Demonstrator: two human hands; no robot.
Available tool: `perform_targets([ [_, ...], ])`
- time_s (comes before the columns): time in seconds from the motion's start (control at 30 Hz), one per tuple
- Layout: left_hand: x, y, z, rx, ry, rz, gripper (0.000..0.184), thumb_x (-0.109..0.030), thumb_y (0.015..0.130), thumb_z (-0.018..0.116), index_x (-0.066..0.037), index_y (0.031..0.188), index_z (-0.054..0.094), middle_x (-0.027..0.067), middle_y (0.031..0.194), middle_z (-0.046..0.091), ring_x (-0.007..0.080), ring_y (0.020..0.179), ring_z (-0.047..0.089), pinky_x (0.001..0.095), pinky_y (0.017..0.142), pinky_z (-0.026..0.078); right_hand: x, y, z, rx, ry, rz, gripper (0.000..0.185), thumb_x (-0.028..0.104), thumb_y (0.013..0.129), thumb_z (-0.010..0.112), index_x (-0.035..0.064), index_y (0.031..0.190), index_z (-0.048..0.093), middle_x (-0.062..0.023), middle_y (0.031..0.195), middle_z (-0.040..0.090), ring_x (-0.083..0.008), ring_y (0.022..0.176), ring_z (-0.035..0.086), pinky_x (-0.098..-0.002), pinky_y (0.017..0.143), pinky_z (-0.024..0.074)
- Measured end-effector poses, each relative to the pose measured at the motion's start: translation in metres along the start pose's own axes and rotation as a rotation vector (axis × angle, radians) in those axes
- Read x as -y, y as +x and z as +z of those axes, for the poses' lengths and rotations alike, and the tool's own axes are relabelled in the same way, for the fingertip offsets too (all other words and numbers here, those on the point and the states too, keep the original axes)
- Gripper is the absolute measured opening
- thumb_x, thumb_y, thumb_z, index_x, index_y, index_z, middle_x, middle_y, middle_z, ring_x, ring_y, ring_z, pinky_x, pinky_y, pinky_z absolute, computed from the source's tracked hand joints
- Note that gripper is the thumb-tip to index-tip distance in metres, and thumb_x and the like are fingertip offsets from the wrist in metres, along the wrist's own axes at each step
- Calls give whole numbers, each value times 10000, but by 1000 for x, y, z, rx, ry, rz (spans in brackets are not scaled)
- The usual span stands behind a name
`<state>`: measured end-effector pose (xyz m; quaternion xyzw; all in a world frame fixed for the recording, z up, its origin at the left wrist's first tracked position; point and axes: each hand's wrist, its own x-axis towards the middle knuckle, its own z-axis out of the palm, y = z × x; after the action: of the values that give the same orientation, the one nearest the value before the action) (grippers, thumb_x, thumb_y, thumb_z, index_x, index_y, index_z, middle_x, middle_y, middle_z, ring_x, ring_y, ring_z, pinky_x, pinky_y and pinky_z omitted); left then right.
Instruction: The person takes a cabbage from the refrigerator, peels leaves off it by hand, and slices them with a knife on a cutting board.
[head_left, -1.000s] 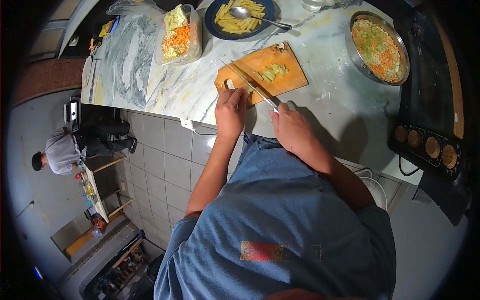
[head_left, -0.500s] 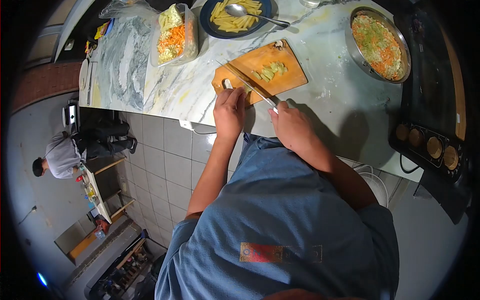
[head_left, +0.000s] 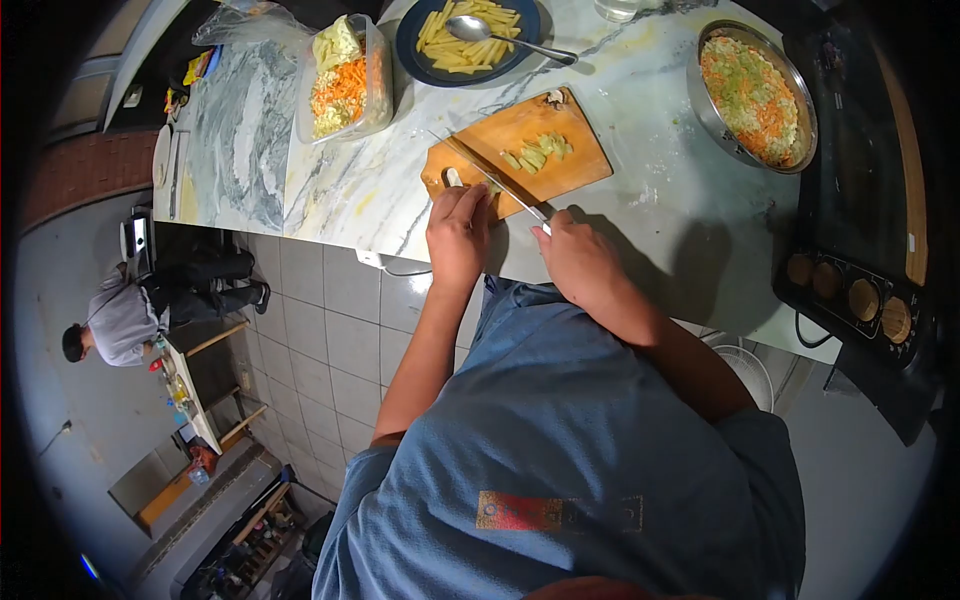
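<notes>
My right hand [head_left: 585, 262] is closed round the handle of a knife [head_left: 517, 198]. Its blade slants across the wooden cutting board [head_left: 582, 122], close to the fingertips of my left hand [head_left: 458, 238]. Those fingertips are pinched together at the board's near edge, on a small pale green vegetable piece [head_left: 494, 187] that is mostly hidden. Beyond the blade lies a small heap of cut green pieces [head_left: 538, 152]. A small dark and white scrap [head_left: 555, 98] sits at the board's far corner.
On the marble counter [head_left: 650, 200] stand a plastic tub [head_left: 378, 105] of shredded vegetables, a dark blue plate [head_left: 408, 50] of pale yellow sticks with a spoon [head_left: 470, 28], and a metal pan [head_left: 708, 115] of shredded vegetables. A black stove [head_left: 850, 215] is at right. Another person [head_left: 118, 318] stands behind at left.
The view has shifted slightly, so the counter things appear a little lower and further left. Both hands and the knife stay in nearly the same place on the board.
</notes>
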<state>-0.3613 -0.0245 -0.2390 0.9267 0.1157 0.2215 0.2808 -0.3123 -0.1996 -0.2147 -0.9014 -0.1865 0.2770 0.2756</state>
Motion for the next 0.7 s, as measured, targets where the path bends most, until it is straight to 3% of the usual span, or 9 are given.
perform_targets([
  [0.43,-2,-1,-3,32,4,-38,183,-1,829,714,-21,1011,728,136,911,689,321,882,660,403,797,538,3,8,1,24,-66,-12,387,329,1024,522,-55,994,561,-264,864,702,-445,852,703,-520,752,559],
  [0.7,0,-1,-2,0,32,25,121,-38,866,708,-31,984,735,142,888,695,322,795,675,390,727,545,-6,9,9,-71,-89,-40,374,350,1013,533,-23,998,553,-270,831,694,-457,792,691,-554,705,541],
])
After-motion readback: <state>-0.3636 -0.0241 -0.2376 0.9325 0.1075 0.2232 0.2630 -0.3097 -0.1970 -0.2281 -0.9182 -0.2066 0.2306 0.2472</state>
